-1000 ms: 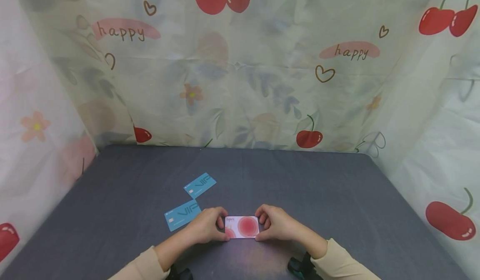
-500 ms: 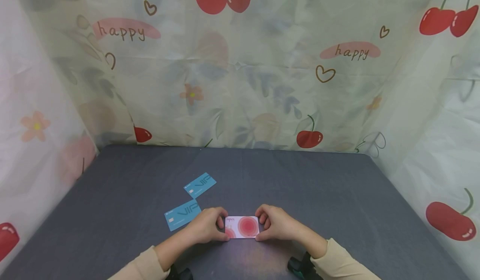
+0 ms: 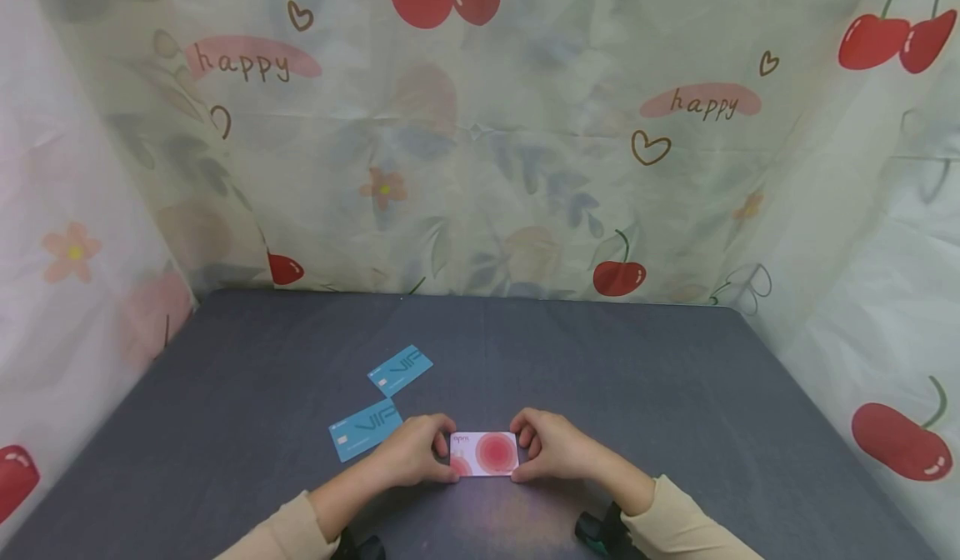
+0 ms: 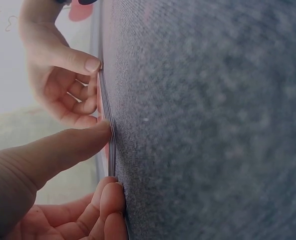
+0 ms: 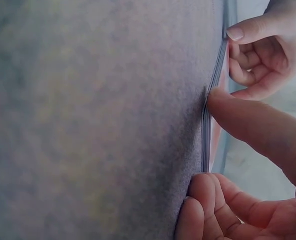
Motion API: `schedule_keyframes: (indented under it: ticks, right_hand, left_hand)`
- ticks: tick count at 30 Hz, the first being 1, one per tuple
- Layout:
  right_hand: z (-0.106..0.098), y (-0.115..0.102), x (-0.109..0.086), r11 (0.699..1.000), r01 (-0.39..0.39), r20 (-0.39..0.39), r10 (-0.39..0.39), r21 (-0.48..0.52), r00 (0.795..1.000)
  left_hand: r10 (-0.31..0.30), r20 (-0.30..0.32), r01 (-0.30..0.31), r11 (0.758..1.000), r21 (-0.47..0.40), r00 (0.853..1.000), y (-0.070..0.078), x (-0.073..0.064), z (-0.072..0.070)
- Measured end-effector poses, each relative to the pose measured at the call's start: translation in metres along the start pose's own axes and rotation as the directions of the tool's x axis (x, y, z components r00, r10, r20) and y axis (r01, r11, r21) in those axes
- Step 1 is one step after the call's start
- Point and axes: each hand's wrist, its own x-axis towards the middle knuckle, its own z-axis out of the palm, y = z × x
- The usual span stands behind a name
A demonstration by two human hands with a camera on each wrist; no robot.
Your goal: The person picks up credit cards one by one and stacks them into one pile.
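A small stack of cards (image 3: 483, 453) lies flat on the dark cloth, its top card pale pink with red circles. My left hand (image 3: 414, 452) pinches its left end between thumb and fingers. At the right end my right hand (image 3: 557, 450) grips it the same way. Several thin layers show along the stack's edge (image 4: 113, 155) in the left wrist view, and the right wrist view shows the same layered edge (image 5: 205, 142). Just left of my left hand lies a blue VIP card (image 3: 365, 430), with a second blue VIP card (image 3: 400, 370) beyond it, their corners meeting.
Dark grey cloth (image 3: 600, 360) covers the table. Sheets printed with cherries and flowers (image 3: 480, 168) hang behind it and at both sides. A black device (image 3: 603, 535) sits at the right wrist, and another dark one (image 3: 360, 547) at the left.
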Motion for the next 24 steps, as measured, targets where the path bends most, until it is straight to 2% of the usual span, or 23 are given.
schedule_keyframes:
  ticks: [8, 16, 24]
  right_hand:
    - [-0.0022, -0.0002, -0.0003, 1.0, 0.01, 0.013, -0.011, 0.02, 1.0]
    - [-0.0039, -0.0004, -0.0003, 0.999, 0.047, -0.007, -0.047, 0.014, 0.999]
    - [-0.0077, -0.0015, 0.0035, 0.998, 0.065, -0.033, -0.065, -0.017, 0.997]
  left_hand:
    - [-0.014, 0.004, 0.014, 1.0, -0.013, 1.0, 0.0016, -0.0017, -0.0011]
    - [-0.021, -0.008, 0.021, 0.999, -0.031, 1.0, 0.0024, -0.0032, -0.0042]
    - [-0.002, -0.06, 0.001, 1.0, -0.013, 0.998, -0.0008, -0.0049, -0.0084]
